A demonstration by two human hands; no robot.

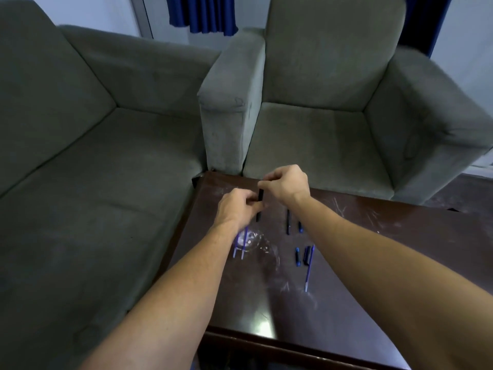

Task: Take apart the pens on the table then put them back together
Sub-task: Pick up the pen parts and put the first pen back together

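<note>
Here both hands, left and right, pinch a slim black pen barrel above the scratched glossy table.

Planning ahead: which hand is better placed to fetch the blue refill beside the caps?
Probably the right hand: the blue refill lies beside its forearm; the left hand is farther. Both hold the black pen.
</note>
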